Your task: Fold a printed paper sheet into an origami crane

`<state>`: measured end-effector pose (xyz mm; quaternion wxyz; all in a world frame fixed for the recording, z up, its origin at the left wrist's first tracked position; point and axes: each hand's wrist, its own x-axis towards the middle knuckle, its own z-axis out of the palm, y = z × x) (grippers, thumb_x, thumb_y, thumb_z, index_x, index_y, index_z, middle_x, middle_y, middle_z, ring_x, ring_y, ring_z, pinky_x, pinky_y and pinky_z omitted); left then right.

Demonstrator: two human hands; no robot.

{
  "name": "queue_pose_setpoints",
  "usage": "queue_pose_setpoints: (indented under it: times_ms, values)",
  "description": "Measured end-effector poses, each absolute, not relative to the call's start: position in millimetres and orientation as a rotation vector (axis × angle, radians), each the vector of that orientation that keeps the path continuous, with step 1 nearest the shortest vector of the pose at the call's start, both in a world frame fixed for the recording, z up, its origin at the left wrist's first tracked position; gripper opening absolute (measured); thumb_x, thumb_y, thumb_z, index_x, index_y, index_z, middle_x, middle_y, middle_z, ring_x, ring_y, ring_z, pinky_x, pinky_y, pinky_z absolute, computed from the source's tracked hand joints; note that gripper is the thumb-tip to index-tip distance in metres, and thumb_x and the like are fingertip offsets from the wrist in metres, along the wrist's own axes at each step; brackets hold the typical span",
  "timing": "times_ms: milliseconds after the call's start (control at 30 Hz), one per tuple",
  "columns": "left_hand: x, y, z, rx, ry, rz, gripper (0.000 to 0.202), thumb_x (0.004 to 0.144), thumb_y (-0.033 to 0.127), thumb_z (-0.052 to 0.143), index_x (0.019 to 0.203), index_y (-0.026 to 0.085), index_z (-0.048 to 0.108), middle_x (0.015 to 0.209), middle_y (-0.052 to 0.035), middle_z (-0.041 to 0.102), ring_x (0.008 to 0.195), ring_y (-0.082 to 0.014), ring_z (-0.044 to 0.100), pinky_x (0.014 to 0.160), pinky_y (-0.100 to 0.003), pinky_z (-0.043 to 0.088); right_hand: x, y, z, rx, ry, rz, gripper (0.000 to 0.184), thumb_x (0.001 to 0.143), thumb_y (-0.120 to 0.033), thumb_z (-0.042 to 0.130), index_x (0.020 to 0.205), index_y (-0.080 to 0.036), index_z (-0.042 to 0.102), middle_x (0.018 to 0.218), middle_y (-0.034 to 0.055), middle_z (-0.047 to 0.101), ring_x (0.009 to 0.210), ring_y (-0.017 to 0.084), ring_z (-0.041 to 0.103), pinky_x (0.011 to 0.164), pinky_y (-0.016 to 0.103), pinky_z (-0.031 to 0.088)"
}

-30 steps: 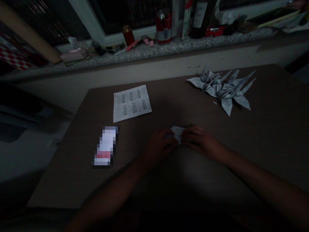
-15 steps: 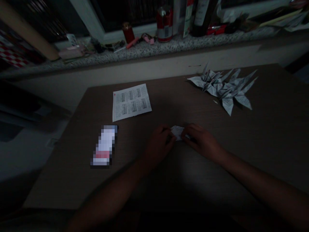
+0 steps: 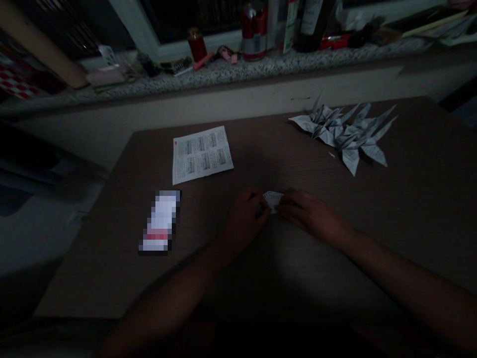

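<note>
A small piece of folded printed paper (image 3: pixel 273 200) lies on the table between my two hands. My left hand (image 3: pixel 246 215) pinches its left edge, thumb and fingers curled together. From the other side my right hand (image 3: pixel 307 211) presses on the paper's right part, its fingers close together and covering that edge. Only the pale middle of the paper, with rows of small print, shows; the rest is hidden under the fingers.
Left of my hands lies a phone (image 3: pixel 160 221) with a blurred, lit screen. Behind it is a flat printed sheet (image 3: pixel 203 155). Several folded paper cranes (image 3: pixel 346 132) cluster at the back right of the table (image 3: pixel 261 149). Bottles and small items line the stone windowsill (image 3: pixel 223 74).
My right hand has shifted slightly left over the paper, and its fingers now lie flatter, covering more of the right edge. My left hand stays at the left edge.
</note>
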<state>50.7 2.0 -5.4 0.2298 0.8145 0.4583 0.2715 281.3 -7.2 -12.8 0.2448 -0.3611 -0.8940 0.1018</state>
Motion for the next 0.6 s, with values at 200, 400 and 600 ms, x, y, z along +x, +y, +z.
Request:
queue_pose_setpoints:
  times_ms: [200,400,600]
  values:
    - [40,-1,-3,2.573,1.164,0.576,0.012,0.102,0.021,0.060,0.110,0.020,0.069,0.122,-0.0065,0.066,0.110,-0.0225,0.063,0.096,-0.038,0.054,284,-10,-14,-1.008,-2.513,0.134,0.029,0.106,-0.026,0.048,0.117,-0.022,0.074,0.112,0.0119,0.071,0.102,0.028,0.066,0.085,0.044,0.057]
    - [30,-18,8,2.875,1.046,0.411,0.022,0.105,0.023,0.055,0.122,0.018,0.067,0.118,-0.0068,0.070,0.111,-0.0247,0.064,0.100,-0.041,0.052,288,-14,-15,-0.956,-2.538,0.151,0.029,0.104,-0.025,0.054,0.127,-0.021,0.071,0.121,0.0137,0.070,0.112,0.030,0.065,0.093,0.048,0.058]
    - [35,-34,18,2.906,1.107,0.157,0.036,0.104,0.025,0.057,0.138,0.013,0.057,0.128,-0.0105,0.068,0.116,-0.0277,0.062,0.105,-0.045,0.047,293,-18,-12,-0.993,-2.584,0.150,0.032,0.104,-0.027,0.055,0.132,-0.021,0.068,0.127,0.0133,0.069,0.118,0.031,0.065,0.098,0.049,0.058]
